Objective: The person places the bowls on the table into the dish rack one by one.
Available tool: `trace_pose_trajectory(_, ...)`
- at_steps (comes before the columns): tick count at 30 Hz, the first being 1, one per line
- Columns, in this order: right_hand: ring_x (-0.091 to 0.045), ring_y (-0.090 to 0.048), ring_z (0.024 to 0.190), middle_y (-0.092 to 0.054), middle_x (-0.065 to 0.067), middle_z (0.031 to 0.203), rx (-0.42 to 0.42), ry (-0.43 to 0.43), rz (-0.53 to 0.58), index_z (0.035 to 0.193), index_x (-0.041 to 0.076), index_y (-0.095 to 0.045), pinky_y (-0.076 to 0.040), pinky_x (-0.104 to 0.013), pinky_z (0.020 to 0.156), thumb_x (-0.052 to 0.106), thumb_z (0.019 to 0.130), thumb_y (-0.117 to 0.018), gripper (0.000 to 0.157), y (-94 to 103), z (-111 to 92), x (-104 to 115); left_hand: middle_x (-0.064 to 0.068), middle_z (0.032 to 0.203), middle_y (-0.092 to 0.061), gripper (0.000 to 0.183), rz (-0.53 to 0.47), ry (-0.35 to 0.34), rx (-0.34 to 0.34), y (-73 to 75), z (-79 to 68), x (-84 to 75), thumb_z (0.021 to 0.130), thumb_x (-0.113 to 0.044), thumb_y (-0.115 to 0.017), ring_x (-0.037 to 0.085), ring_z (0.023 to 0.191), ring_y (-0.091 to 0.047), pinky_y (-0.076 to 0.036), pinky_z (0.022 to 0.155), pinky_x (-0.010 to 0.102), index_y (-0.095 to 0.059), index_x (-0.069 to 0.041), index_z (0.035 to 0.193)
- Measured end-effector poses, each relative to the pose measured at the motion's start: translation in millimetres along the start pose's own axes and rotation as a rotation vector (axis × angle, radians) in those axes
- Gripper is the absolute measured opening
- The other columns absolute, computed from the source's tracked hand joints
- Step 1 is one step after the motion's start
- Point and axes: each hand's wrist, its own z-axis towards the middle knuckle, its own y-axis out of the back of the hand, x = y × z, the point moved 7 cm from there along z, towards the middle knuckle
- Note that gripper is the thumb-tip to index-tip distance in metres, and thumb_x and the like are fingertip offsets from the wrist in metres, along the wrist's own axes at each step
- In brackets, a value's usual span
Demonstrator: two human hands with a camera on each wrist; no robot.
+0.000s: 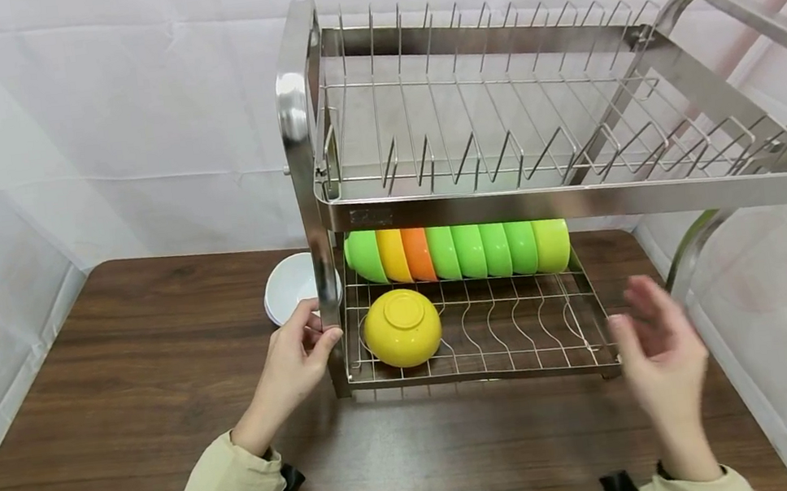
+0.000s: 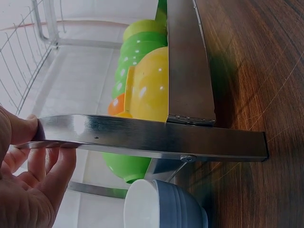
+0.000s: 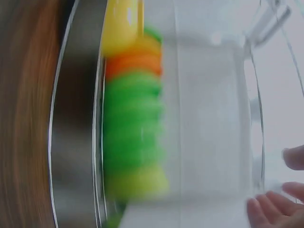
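Note:
My left hand [image 1: 299, 361] grips the front left upright of a steel two-tier dish rack [image 1: 448, 210], thumb in front and fingers behind. In the left wrist view the thumb and fingers pinch both sides of that flat metal post [image 2: 118, 135]. My right hand [image 1: 664, 351], blurred, is held in the air by the rack's front right corner, fingers spread and holding nothing. On the lower tier a yellow bowl [image 1: 402, 328] lies upside down at the left. Behind it runs a row of nested green, yellow and orange bowls [image 1: 469, 251] on their sides.
White bowls [image 1: 291, 287] stand on the wooden table [image 1: 126, 409] just left of the rack, close to my left hand. The upper tier [image 1: 495, 110] has upright wire dividers. White cloth [image 1: 129, 130] hangs behind and on both sides.

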Motion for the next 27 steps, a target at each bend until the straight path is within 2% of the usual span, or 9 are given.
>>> trace_pose_trajectory(3,-0.008,-0.053,0.1,-0.054,0.011,0.109,-0.185,0.0,-0.143,0.118,-0.006,-0.055,-0.044,-0.011,0.079,-0.01,0.075,-0.059,0.043,33.0,7.6,-10.8,0.008,0.07,-0.056,0.026,-0.002,-0.004,0.001,-0.7,0.5,-0.8,0.076,0.003,-0.066,0.011,0.057,-0.05,-0.041,0.054,0.021,-0.055,0.001,0.1)
trace_pose_trajectory(6,-0.002,-0.05,0.098,-0.046,0.02,0.105,-0.263,-0.017,-0.29,0.118,-0.003,-0.057,-0.043,-0.008,0.075,-0.004,0.076,-0.06,0.042,50.9,12.4,-25.3,0.007,0.07,-0.057,0.026,-0.008,-0.01,0.003,-1.5,0.7,-2.1,0.077,0.003,-0.066,0.012,0.057,-0.05,-0.041,0.054,0.021,-0.055,0.0,0.1)
trace_pose_trajectory(8,0.002,-0.049,0.095,-0.043,0.023,0.103,-0.264,-0.032,-0.335,0.116,-0.004,-0.058,-0.042,-0.007,0.074,-0.003,0.076,-0.061,0.041,54.7,14.4,-37.1,0.007,0.07,-0.057,0.025,-0.012,-0.011,0.007,-1.9,1.0,-2.9,0.077,0.002,-0.066,0.012,0.057,-0.05,-0.04,0.054,0.02,-0.056,0.0,0.1)
trace_pose_trajectory(13,0.01,-0.051,0.079,-0.049,0.026,0.09,-0.261,-0.094,-0.335,0.109,-0.008,-0.061,-0.042,-0.003,0.068,-0.007,0.075,-0.064,0.034,55.0,15.1,-61.1,0.007,0.071,-0.056,0.026,-0.012,-0.011,0.014,-2.0,1.1,-5.0,0.077,0.002,-0.066,0.012,0.058,-0.05,-0.041,0.055,0.019,-0.056,0.0,0.1)
trace_pose_trajectory(19,0.014,-0.05,0.066,-0.053,0.033,0.081,-0.261,-0.157,-0.325,0.104,-0.005,-0.065,-0.041,-0.002,0.063,-0.003,0.073,-0.07,0.031,58.2,19.2,-66.2,0.007,0.073,-0.057,0.027,0.018,-0.04,0.019,0.6,1.3,-7.3,0.076,0.002,-0.067,0.015,0.062,-0.056,-0.046,0.058,0.024,-0.056,0.001,0.101)
trace_pose_trajectory(22,0.014,-0.051,0.063,-0.054,0.035,0.079,-0.241,-0.175,-0.301,0.102,-0.006,-0.066,-0.041,-0.002,0.061,-0.003,0.072,-0.07,0.03,58.2,20.9,-67.1,0.012,0.082,-0.061,0.027,-0.002,-0.06,0.101,1.8,3.0,-7.2,0.08,0.003,-0.062,0.02,0.071,-0.061,-0.051,0.065,0.028,-0.053,0.004,0.106)
trace_pose_trajectory(24,0.014,-0.051,0.063,-0.055,0.035,0.078,-0.224,-0.176,-0.297,0.101,-0.007,-0.066,-0.041,-0.001,0.06,-0.004,0.072,-0.07,0.03,57.7,21.3,-67.0,0.018,0.095,-0.06,0.031,-0.066,-0.06,0.17,5.6,6.2,-7.0,0.084,0.005,-0.055,0.026,0.081,-0.062,-0.052,0.071,0.032,-0.049,0.007,0.114)
trace_pose_trajectory(27,0.015,-0.051,0.063,-0.054,0.036,0.078,-0.215,-0.177,-0.294,0.102,-0.007,-0.065,-0.04,-0.001,0.06,-0.004,0.072,-0.07,0.031,58.0,21.0,-65.8,0.025,0.114,-0.053,0.036,-0.121,-0.035,0.189,16.5,19.4,0.7,0.087,0.008,-0.046,0.035,0.095,-0.059,-0.051,0.077,0.036,-0.043,0.01,0.123)
